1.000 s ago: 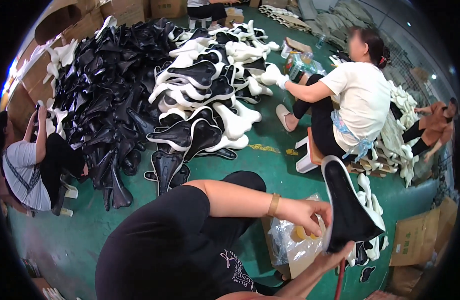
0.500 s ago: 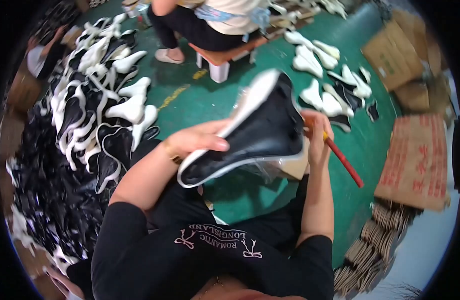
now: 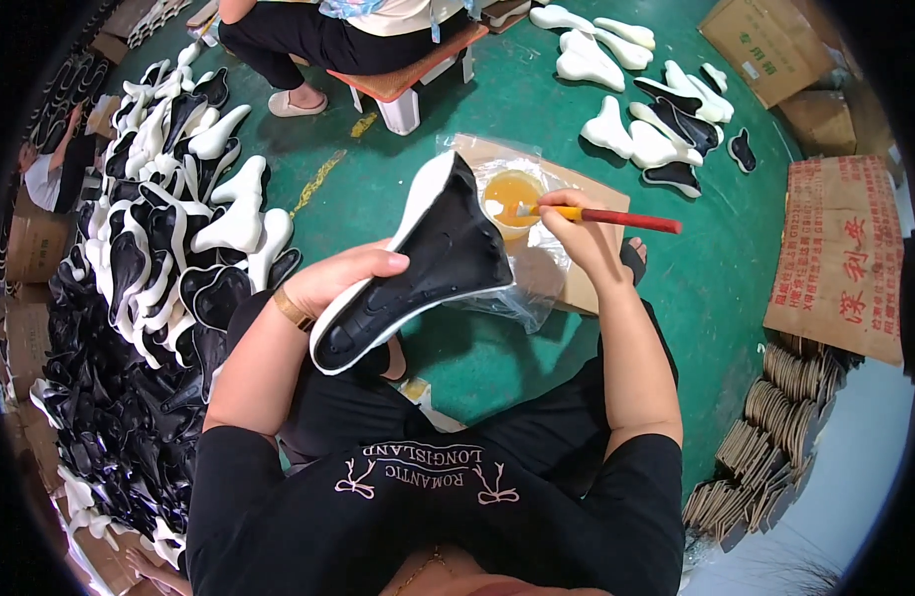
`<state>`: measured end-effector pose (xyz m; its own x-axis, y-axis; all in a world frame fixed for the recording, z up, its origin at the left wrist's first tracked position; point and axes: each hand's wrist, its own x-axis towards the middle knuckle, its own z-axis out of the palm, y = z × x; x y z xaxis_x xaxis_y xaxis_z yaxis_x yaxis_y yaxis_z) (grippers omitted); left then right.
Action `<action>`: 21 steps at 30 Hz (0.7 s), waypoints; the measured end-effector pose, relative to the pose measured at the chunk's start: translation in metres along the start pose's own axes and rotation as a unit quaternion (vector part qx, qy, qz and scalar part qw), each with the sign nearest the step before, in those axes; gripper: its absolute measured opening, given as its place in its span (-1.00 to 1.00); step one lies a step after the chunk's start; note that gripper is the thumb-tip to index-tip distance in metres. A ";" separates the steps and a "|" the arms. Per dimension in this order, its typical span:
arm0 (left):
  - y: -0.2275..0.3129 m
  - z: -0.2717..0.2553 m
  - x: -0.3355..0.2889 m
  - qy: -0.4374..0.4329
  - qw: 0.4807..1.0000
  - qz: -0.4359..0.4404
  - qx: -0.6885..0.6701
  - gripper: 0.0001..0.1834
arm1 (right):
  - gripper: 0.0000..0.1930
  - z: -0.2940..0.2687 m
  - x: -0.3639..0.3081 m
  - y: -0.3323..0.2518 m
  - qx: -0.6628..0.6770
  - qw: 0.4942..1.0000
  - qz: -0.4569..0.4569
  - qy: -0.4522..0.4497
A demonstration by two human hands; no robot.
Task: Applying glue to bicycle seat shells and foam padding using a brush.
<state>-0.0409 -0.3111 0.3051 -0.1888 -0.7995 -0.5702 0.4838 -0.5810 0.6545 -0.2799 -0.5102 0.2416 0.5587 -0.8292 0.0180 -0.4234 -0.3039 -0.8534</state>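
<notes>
My left hand [image 3: 340, 274] grips a bicycle saddle [image 3: 430, 250] by its edge, thumb on top. The saddle's black hollow underside faces me, with white foam showing around the rim. In my right hand [image 3: 589, 242] is a brush [image 3: 631, 218] with a red and yellow handle. Its bristle end points left, over a tub of amber liquid [image 3: 515, 191]. Whether the bristles touch the liquid is hard to tell. The tub stands on a clear plastic sheet [image 3: 537, 310] laid over a cardboard box [image 3: 583, 290].
Left of me lies a heap of white saddle foams [image 3: 244, 214] and black shells [image 3: 120, 417]. More saddle pieces [image 3: 607, 129] lie at far right. Another person sits on a stool [image 3: 402, 111] ahead. Cardboard boxes [image 3: 761, 55] and stacked brown pieces [image 3: 765, 437] line the right side.
The saddle has moved left and lower in my left hand, uncovering the tub. The brush, earlier partly behind the saddle and slanting down, now lies nearly level with its tip at the tub.
</notes>
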 end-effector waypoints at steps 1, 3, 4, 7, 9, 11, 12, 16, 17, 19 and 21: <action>-0.002 -0.001 0.003 -0.015 1.000 -0.008 0.012 -0.39 | -0.79 -0.001 0.001 0.000 0.000 1.000 0.000 0.000; 0.003 0.003 0.007 -0.048 0.998 -0.027 0.014 -0.35 | -0.84 -0.010 0.003 0.001 0.107 0.993 0.007 0.051; 0.006 0.005 0.009 -0.060 0.997 -0.037 0.023 -0.34 | -0.86 -0.017 0.004 0.001 0.159 0.984 0.012 0.076; 0.001 0.002 0.013 -0.029 0.999 -0.034 0.002 -0.36 | -0.90 -0.030 -0.005 -0.020 0.254 0.965 -0.009 0.064; 0.000 0.005 0.013 -0.033 0.999 -0.023 -0.015 -0.36 | -0.92 -0.028 -0.008 -0.025 0.277 0.959 -0.043 0.049; 0.001 0.006 0.012 -0.038 0.999 -0.014 -0.033 -0.36 | -0.93 -0.033 -0.009 -0.023 0.254 0.966 -0.039 0.017; 0.002 0.002 0.013 -0.052 0.998 -0.023 -0.019 -0.34 | -0.93 -0.036 -0.010 -0.021 0.231 0.972 -0.036 -0.017; 0.004 0.001 0.015 -0.041 0.999 -0.019 -0.025 -0.32 | -0.94 -0.039 -0.008 -0.021 0.164 0.978 -0.125 0.022; 0.003 0.002 0.015 -0.041 0.999 -0.020 -0.025 -0.32 | -0.94 -0.036 -0.008 -0.024 0.164 0.978 -0.124 0.023; 0.004 0.005 0.012 -0.036 0.999 0.008 -0.031 -0.29 | -0.94 -0.032 -0.006 -0.034 0.147 0.975 -0.167 0.001; 0.008 0.007 0.009 -0.041 0.999 0.025 0.000 -0.25 | -0.94 -0.047 -0.007 -0.031 0.097 0.983 -0.153 -0.037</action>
<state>-0.0443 -0.3239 0.3086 -0.2335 -0.8367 -0.4954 0.4935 -0.5409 0.6811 -0.3040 -0.5164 0.2925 0.6921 -0.6747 0.2566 -0.0880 -0.4317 -0.8977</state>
